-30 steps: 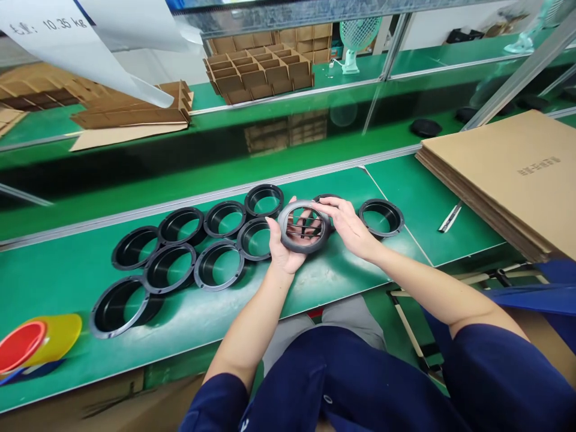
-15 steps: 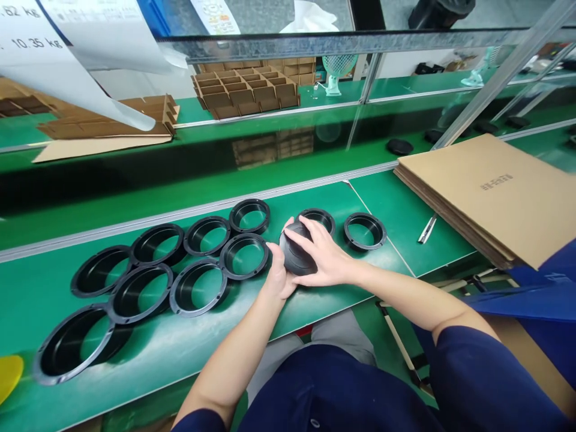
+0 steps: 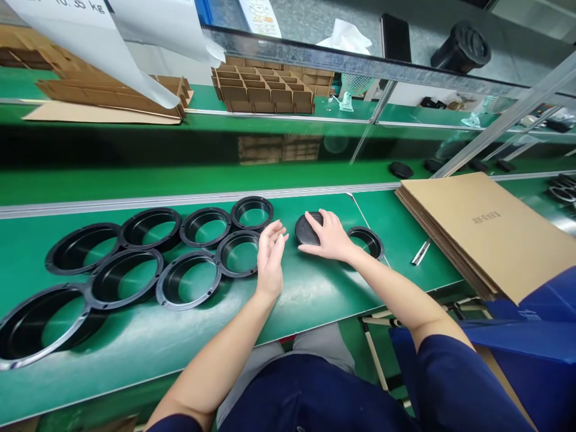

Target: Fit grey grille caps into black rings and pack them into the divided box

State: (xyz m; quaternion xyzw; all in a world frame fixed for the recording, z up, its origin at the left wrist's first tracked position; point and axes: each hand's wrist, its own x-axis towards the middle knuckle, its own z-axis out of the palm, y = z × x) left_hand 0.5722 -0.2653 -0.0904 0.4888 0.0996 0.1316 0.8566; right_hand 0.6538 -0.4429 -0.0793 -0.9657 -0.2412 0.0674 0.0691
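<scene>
Black, apparently moulded plastic forms the round part (image 3: pixel 308 229). Location: above or on the worktop (image 3: pixel 315 294), between the rings (image 3: pixel 173 279) at the left and the partly hidden right-hand ring (image 3: pixel 375 241). Whether the part bears on the worktop or on another item beneath it cannot be determined from this angle.

Right grip (image 3: pixel 332 235): closed over the round part from the right, fingers across the upper face toward the far edge, thumb at the near edge. Left grip (image 3: pixel 270 264): released and empty, fingers loosely together and slightly curved, just beside the nearest ring (image 3: pixel 227 249) and apart from the round part.

Handling properties, by judgement: the round part is stiff, fairly light and unlikely to deform under normal finger pressure. Its smooth, curved surface may slip if pinched at one point only. Take hold at opposite sides of the outer edge, with thumb and fingers spread wide; avoid loading the centre of the face. The rings are likewise judged rigid; hold them by the outer wall, below the flange.

Surroundings: eight rings stand grouped at the left, openings upward, several touching. A knife (image 3: pixel 420 252) lies beyond the right-hand ring, near the stacked cardboard (image 3: pixel 477 222)
</scene>
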